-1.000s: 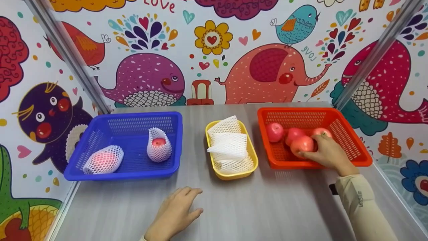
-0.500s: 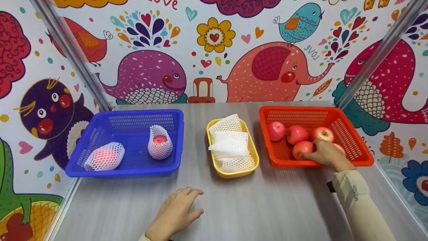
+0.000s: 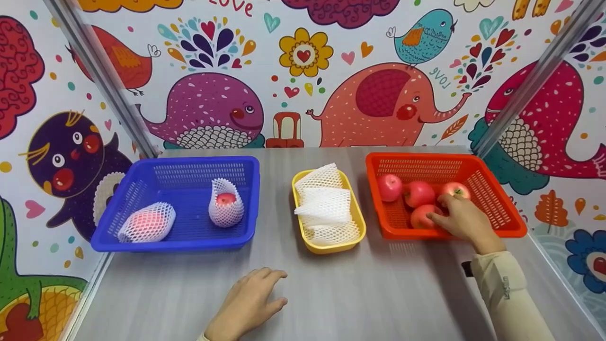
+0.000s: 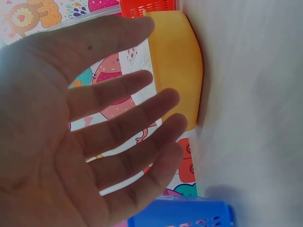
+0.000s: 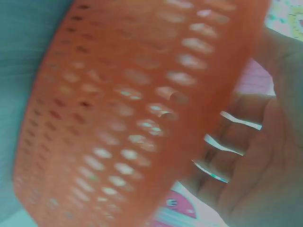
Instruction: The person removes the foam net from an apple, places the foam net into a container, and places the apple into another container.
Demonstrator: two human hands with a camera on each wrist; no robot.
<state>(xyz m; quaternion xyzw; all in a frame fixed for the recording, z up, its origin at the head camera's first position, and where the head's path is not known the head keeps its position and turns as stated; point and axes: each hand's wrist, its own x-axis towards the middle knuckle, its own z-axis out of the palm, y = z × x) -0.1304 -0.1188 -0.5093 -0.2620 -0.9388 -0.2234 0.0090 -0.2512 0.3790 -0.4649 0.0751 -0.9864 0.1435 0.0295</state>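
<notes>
In the head view, the red basket [image 3: 511,220] holds several apples. My right hand [image 3: 466,219] reaches over its front rim, with the thumb over the front apple [image 3: 421,217] and the fingers near the back right apple [image 3: 455,189]. The right wrist view shows its fingers extended behind the basket wall [image 5: 118,113], their tips hidden. My left hand [image 3: 248,300] hovers over the table with spread, relaxed fingers. Ahead of it stands the yellow basket [image 3: 360,222] of white foam nets [image 3: 326,203]; the left wrist view shows the hand's bare palm [image 4: 38,151].
On the left, a blue basket [image 3: 182,246] holds a netted apple [image 3: 226,208] standing up and another netted fruit [image 3: 147,222] lying down. Printed wall panels [image 3: 293,104] with metal corner posts [image 3: 521,90] enclose the grey table [image 3: 350,293].
My right hand has shifted slightly among the apples, and the front apple sits lower and farther from the palm. An apple glimpsed right of the hand is now covered. The left hand stays put.
</notes>
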